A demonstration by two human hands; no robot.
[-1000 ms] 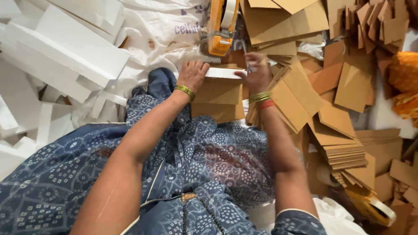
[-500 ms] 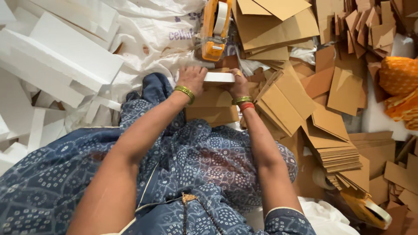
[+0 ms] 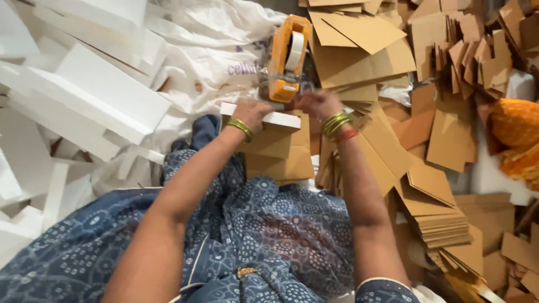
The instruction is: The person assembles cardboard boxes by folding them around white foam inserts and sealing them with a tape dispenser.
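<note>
Left hand (image 3: 252,110) lies flat, fingers spread, pressing the white foam slab (image 3: 264,116) onto the brown cardboard packet (image 3: 278,148) on the lap. Right hand (image 3: 315,102) at 3 o'clock of it, blurred, reaching the orange tape dispenser (image 3: 285,59) at 12 o'clock; grip state cannot tell. Risk: slab slides off the uneven packet; tape lands crooked

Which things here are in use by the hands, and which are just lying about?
In use: left hand on white foam piece atop brown cardboard box; right hand at orange tape dispenser.

Lying about: white foam slabs, flat cardboard pieces, white plastic sack, orange cloth.
</note>
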